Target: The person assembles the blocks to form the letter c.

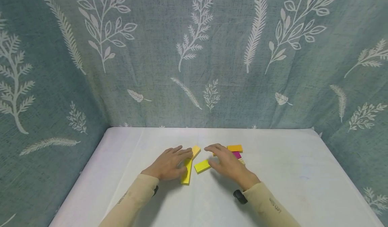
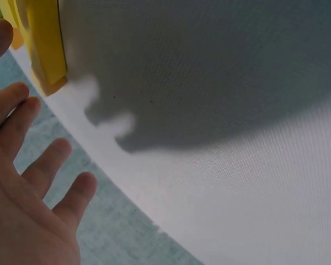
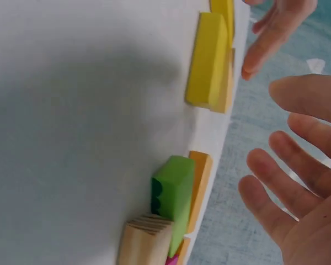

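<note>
My left hand hovers beside a long yellow block, fingers spread and holding nothing. Its fingertips overlap a pale orange block in the head view. In the left wrist view, the same hand shows its fingers apart next to the yellow block. My right hand is raised over the right-hand blocks, its thumb close to a bright yellow block. From the right wrist, that hand has its fingers loosely extended, with a green block below them.
Past the right hand lie an orange block, a magenta block and a striped-end wooden block. All rest on a white-covered table. Leaf-patterned teal cloth stands behind and at the sides.
</note>
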`<action>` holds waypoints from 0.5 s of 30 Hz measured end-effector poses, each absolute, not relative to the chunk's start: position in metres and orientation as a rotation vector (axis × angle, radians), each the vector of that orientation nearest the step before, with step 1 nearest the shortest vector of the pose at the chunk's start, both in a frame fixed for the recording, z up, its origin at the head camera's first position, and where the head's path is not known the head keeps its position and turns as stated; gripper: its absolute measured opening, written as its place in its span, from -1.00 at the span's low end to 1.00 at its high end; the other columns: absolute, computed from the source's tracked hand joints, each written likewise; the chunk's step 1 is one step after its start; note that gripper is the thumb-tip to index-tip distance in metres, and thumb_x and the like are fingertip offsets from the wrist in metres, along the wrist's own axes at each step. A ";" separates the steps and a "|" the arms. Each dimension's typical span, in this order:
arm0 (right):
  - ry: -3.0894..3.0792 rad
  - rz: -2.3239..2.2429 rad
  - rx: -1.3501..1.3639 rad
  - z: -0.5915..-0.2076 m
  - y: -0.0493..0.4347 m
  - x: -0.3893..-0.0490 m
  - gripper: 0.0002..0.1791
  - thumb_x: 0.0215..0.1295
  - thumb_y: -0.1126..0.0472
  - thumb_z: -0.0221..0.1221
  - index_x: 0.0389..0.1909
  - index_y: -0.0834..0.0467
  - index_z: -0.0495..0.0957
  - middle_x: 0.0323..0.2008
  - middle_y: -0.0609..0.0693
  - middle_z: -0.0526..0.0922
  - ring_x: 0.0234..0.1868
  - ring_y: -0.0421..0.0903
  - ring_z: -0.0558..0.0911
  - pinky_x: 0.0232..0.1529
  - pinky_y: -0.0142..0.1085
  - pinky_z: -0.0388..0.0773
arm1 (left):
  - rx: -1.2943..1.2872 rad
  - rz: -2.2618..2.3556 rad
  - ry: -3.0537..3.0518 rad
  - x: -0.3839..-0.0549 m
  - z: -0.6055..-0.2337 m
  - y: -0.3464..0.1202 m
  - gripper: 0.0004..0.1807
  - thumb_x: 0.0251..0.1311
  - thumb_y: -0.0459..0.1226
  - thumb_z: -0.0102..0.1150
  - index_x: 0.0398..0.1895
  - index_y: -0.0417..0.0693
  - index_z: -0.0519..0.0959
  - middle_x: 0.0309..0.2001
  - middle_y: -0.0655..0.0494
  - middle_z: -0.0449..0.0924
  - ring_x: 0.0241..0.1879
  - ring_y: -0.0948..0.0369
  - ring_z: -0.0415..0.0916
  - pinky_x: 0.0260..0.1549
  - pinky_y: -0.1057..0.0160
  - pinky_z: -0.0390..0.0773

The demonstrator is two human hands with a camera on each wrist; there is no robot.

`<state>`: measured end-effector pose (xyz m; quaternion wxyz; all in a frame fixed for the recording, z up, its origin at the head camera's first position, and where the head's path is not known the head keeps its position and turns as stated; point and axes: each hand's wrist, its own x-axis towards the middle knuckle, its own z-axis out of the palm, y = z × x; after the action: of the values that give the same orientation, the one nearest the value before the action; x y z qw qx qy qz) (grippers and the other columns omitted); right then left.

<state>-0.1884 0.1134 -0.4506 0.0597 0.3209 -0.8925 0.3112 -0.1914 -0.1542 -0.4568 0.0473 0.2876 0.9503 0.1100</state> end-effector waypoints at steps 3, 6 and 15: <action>-2.789 0.925 0.980 -0.454 0.110 -0.186 -0.46 0.31 0.26 0.34 0.30 0.17 0.51 0.27 0.08 0.54 0.25 0.08 0.55 0.28 0.00 0.50 | 0.882 0.328 2.895 -0.192 -0.458 -0.154 -0.51 0.38 -0.05 0.06 0.36 0.19 0.49 0.48 0.20 0.32 0.51 -0.05 0.15 0.43 -0.20 0.17; -2.880 0.879 0.994 -0.458 0.106 -0.185 -0.40 0.30 0.23 0.35 0.36 0.13 0.47 0.33 0.08 0.49 0.36 0.09 0.46 0.35 0.02 0.42 | 0.900 0.316 2.893 -0.192 -0.459 -0.154 -0.47 0.40 -0.05 0.05 0.42 0.18 0.45 0.49 0.20 0.31 0.51 -0.05 0.14 0.43 -0.19 0.17; -2.945 0.721 1.092 -0.464 0.096 -0.185 -0.45 0.34 0.29 0.31 0.34 0.20 0.48 0.33 0.14 0.50 0.35 0.12 0.46 0.35 -0.01 0.42 | 0.832 0.243 2.858 -0.192 -0.459 -0.153 -0.38 0.39 0.05 0.08 0.49 0.18 0.38 0.50 0.25 0.28 0.51 0.02 0.14 0.44 -0.14 0.17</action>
<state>-0.1853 0.0963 -0.4642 -0.0407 0.3387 -0.9130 0.2236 -0.1922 -0.1527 -0.4594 0.0773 0.2778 0.9541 0.0811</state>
